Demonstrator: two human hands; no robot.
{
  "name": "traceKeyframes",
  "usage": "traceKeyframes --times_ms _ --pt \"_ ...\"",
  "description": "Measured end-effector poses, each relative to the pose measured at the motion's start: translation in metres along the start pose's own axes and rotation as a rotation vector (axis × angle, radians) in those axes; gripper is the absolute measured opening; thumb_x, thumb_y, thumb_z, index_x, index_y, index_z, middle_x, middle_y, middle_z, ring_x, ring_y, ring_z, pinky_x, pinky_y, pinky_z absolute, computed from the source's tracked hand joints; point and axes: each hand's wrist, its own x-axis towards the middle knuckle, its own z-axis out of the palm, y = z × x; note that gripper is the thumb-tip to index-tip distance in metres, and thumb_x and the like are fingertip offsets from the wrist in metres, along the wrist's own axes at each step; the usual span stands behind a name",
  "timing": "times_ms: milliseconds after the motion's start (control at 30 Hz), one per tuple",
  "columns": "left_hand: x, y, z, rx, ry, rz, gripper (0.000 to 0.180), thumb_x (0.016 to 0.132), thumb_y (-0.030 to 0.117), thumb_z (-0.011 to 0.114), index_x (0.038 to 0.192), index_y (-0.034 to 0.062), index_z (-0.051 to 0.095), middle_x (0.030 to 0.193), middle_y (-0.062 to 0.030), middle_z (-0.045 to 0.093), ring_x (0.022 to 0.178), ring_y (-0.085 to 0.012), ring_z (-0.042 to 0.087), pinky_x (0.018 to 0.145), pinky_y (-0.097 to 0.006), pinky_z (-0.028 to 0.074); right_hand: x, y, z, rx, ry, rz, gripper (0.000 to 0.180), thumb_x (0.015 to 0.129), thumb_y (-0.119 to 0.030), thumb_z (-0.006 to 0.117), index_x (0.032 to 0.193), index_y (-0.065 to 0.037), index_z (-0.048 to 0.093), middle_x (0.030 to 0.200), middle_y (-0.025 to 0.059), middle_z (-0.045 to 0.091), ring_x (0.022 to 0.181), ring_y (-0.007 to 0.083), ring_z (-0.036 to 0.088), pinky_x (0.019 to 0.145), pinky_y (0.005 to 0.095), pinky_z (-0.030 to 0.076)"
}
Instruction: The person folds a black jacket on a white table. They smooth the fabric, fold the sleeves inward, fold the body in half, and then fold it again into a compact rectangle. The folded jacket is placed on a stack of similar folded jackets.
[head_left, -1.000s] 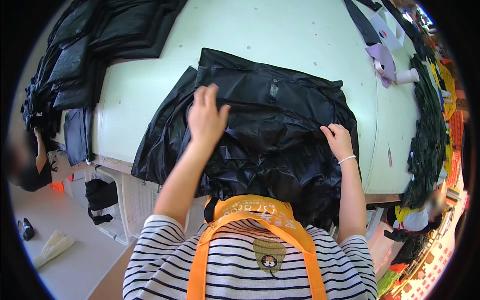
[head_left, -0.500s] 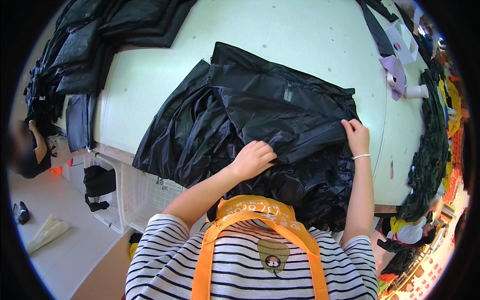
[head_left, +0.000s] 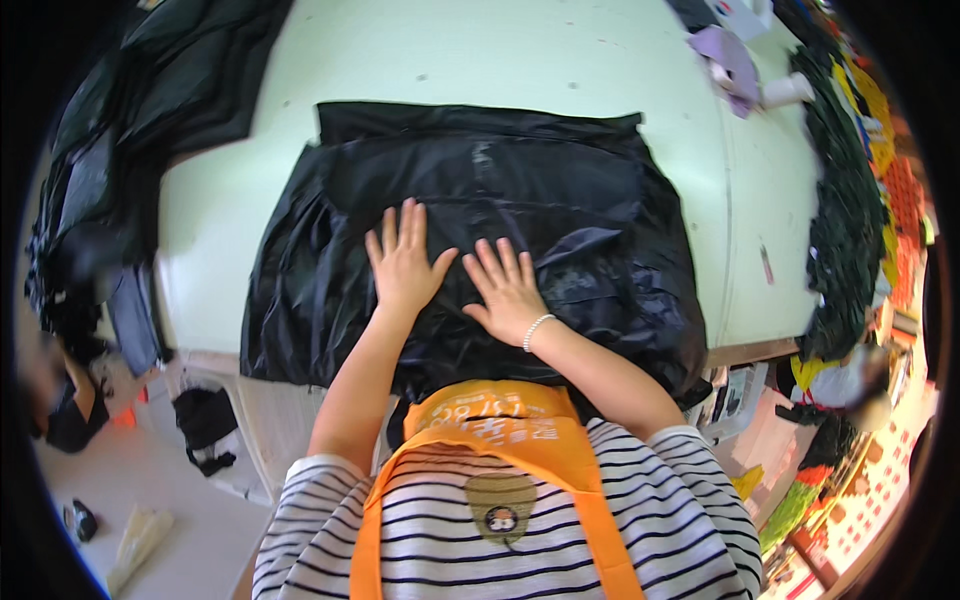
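A black, shiny garment (head_left: pixel 580 190) lies spread on the pale table in front of me, its collar-like band along the far edge and a small label at the middle below it. My left hand (head_left: pixel 405 262) rests flat on the cloth with the fingers spread. Beside it, slightly nearer to me, my right hand (head_left: pixel 507 295) also presses flat, fingers apart, a beaded bracelet at the wrist. Neither hand grips the cloth. The garment's near edge drapes over the table edge against my orange apron (head_left: pixel 490 415).
Stacked black folded garments (head_left: pixel 190 85) stand at the far left. At the right are a purple cloth (head_left: pixel 727 68), a white spool (head_left: pixel 788 91), a small slim tool (head_left: pixel 766 264) and a heap of black fabric (head_left: pixel 850 220). A white crate (head_left: pixel 280 420) sits below the table's edge.
Both hands have moved inward and now lie flat; the right has let go of the garment's right edge. The garment is straighter and smoother, its far edge now nearly level.
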Motion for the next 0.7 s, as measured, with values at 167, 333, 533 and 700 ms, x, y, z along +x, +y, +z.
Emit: traceKeyframes --times_ms 167,333,533,700 --pt "0.012 -0.027 -0.01 -0.467 0.121 -0.288 0.03 0.079 0.018 0.071 0.104 0.0022 0.065 0.116 -0.015 0.062 0.111 -0.0323 0.055 0.095 -0.037 0.042 -0.003 0.085 -0.112 0.88 0.313 0.034 0.025 0.089 -0.019 0.064 0.107 -0.002 0.066 0.101 0.0118 0.069 0.092 0.0182 0.066 0.082 0.029 0.051" --pt "0.036 -0.132 0.006 -0.553 0.389 -0.643 0.041 0.087 0.029 0.066 0.114 -0.0023 0.061 0.109 -0.0105 0.063 0.099 -0.0222 0.057 0.087 -0.033 0.045 -0.085 0.354 -0.162 0.244 0.864 0.842 0.029 0.091 -0.009 0.05 0.117 -0.002 0.061 0.117 0.0162 0.062 0.107 0.026 0.059 0.093 0.0329 0.045" --pt "0.12 -0.116 -0.022 -0.865 0.047 -0.967 0.052 0.082 0.036 0.07 0.113 -0.0047 0.064 0.102 -0.0134 0.068 0.091 -0.0216 0.063 0.087 -0.032 0.047 -0.292 0.593 -0.09 -0.259 0.493 1.188 0.044 0.089 -0.019 0.049 0.13 -0.004 0.048 0.126 0.0204 0.055 0.118 0.0371 0.051 0.101 0.044 0.04" --pt "0.134 -0.144 -0.011 -0.85 0.179 -1.086 0.05 0.071 0.02 0.08 0.109 -0.0082 0.063 0.095 -0.0182 0.068 0.085 -0.0242 0.065 0.079 -0.032 0.051 -0.244 0.535 -0.098 -0.586 0.362 1.077 0.027 0.092 -0.011 0.046 0.115 0.0 0.057 0.104 0.0186 0.064 0.093 0.0313 0.063 0.082 0.0421 0.05"
